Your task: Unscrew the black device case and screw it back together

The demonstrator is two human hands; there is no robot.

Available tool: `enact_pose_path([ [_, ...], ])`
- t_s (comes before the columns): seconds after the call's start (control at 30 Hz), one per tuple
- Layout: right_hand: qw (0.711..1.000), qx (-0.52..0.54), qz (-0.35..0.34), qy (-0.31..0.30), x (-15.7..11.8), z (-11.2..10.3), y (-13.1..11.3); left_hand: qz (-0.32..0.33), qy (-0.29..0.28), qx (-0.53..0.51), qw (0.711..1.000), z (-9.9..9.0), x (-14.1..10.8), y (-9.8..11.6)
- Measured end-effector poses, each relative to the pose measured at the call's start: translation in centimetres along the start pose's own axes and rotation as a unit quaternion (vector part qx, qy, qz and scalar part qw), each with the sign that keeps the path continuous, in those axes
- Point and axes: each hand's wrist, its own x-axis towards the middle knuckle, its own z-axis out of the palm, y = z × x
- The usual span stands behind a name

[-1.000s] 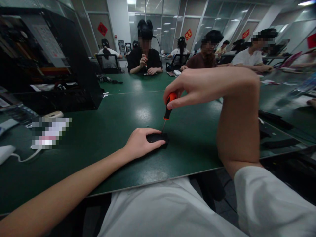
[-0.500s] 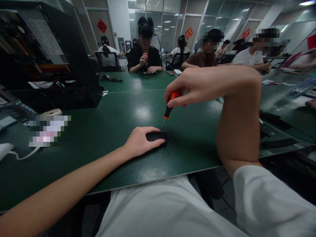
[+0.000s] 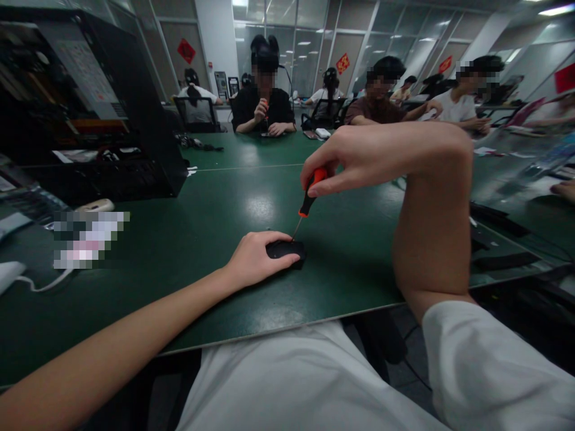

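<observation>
My left hand (image 3: 252, 258) is closed round the sides of a black computer mouse (image 3: 286, 249), thumb on the near edge and fingers on the far edge, holding it down on the green table (image 3: 215, 203). Above it my right hand (image 3: 335, 163) grips the red-and-black handle of a screwdriver (image 3: 308, 194) from the top, wrist sharply bent. The screwdriver leans, its thin shaft running down to the mouse's far edge near my left fingertips. Its very tip is too small to make out.
A black open-fronted cabinet (image 3: 148, 120) stands at the left, with a white cable (image 3: 49, 284) nearer me. Across the table a person in black (image 3: 242, 102) holds a red-handled tool. Dark strips (image 3: 507, 260) lie at the right.
My hands, the screwdriver and the mouse hold nearly the same pose. Across the table, the person in the brown shirt has stretched an arm to the right.
</observation>
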Motion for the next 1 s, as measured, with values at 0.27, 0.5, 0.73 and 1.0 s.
enact_pose_path([
  [0.27,1.0,-0.009,0.003,-0.028,-0.3,-0.3,0.4,0.002,0.004,-0.003,1.0,0.2,0.0,-0.2],
  [0.5,0.996,0.003,0.021,-0.083,-0.3,-0.1,1.9,0.003,0.0,0.003,1.0,0.1,0.0,-0.3],
  [0.73,0.996,0.001,0.041,-0.084,0.1,0.2,2.7,0.008,0.0,0.004,1.0,0.1,0.0,-0.3],
  [1.0,0.995,0.019,0.054,-0.079,-0.1,-0.1,2.2,0.011,-0.001,0.004,1.0,0.1,0.0,-0.3],
])
